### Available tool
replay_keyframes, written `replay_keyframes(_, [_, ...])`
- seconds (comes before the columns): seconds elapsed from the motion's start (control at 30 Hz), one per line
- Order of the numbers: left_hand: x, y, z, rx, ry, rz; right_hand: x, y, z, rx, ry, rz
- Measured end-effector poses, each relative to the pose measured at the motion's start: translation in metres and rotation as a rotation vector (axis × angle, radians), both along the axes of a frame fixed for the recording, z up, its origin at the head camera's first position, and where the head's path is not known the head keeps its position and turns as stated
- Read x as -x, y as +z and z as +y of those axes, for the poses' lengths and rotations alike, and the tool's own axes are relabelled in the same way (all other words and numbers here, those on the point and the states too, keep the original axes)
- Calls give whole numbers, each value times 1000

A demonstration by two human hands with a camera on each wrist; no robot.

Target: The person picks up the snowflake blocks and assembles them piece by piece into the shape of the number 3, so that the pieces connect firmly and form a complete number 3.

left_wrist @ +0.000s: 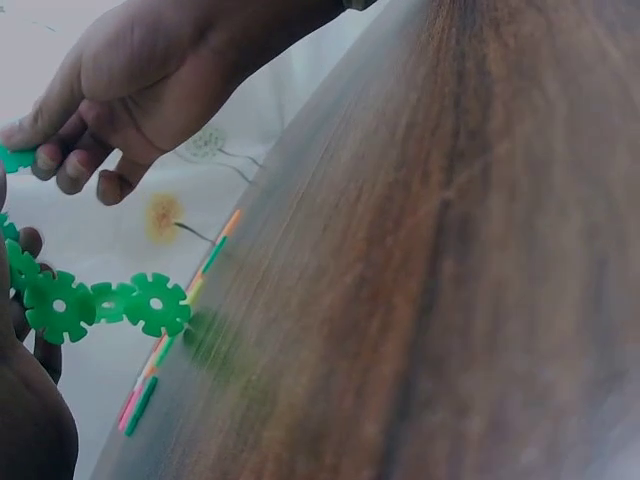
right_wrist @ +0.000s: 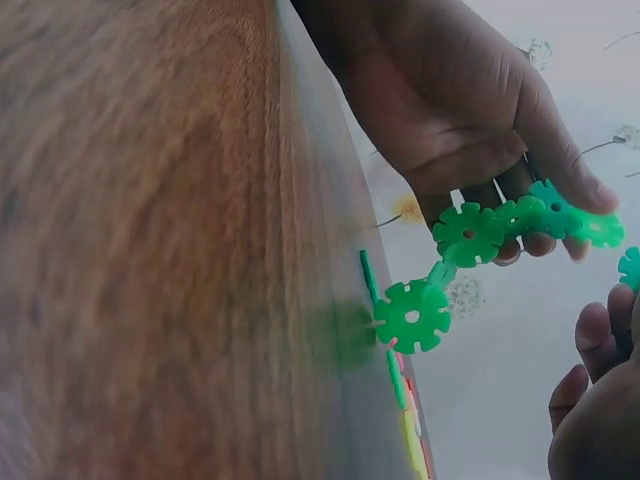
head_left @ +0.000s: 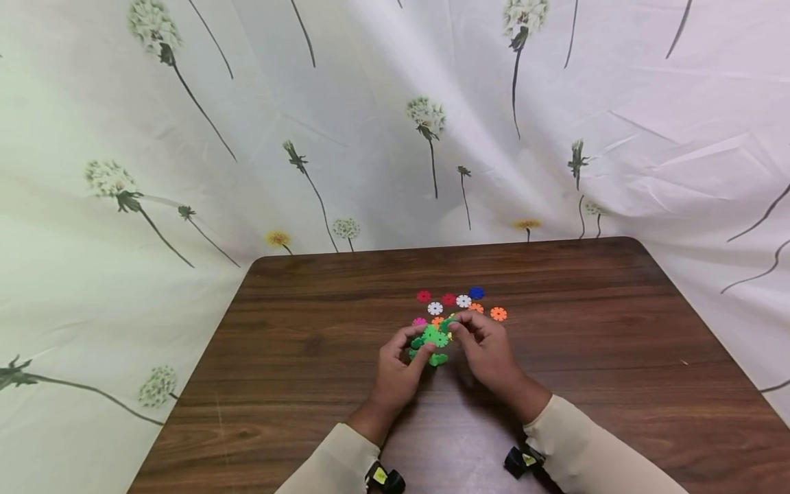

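Observation:
My left hand point(head_left: 398, 370) grips a chain of linked green notched discs point(head_left: 435, 337), thumb on one side and fingers behind. In the right wrist view the chain point(right_wrist: 470, 233) hangs down from between that thumb and those fingers, and its lowest disc is close to the tabletop. Close by on the right, my right hand point(head_left: 492, 348) pinches a single green disc point(left_wrist: 17, 158) between thumb and fingertips. That disc is held apart from the chain in the right wrist view. Part of the right hand is cut off there.
Beyond the hands, loose flat discs lie on the brown wooden table point(head_left: 296, 357): red point(head_left: 423, 296), white point(head_left: 435, 309), blue point(head_left: 476, 293), orange point(head_left: 498, 313) and pink point(head_left: 420, 322). Some are partly covered by the hands. A dandelion-printed curtain point(head_left: 370, 137) hangs behind the table.

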State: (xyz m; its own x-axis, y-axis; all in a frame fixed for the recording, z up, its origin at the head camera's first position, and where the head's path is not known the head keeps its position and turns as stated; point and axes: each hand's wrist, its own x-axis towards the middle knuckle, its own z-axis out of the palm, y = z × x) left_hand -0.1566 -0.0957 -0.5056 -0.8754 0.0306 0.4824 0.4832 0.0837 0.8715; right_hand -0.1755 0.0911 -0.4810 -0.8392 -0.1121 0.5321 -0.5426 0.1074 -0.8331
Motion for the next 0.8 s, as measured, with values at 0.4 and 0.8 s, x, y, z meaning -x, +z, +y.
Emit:
replay_keyframes(0.4, [2,-2,1,6,-32,40,-5,6,-2,7,33,-13])
replay_keyframes(0.8, [2,-4,-2,50,-31,108,-6,4,-4,-24,73,62])
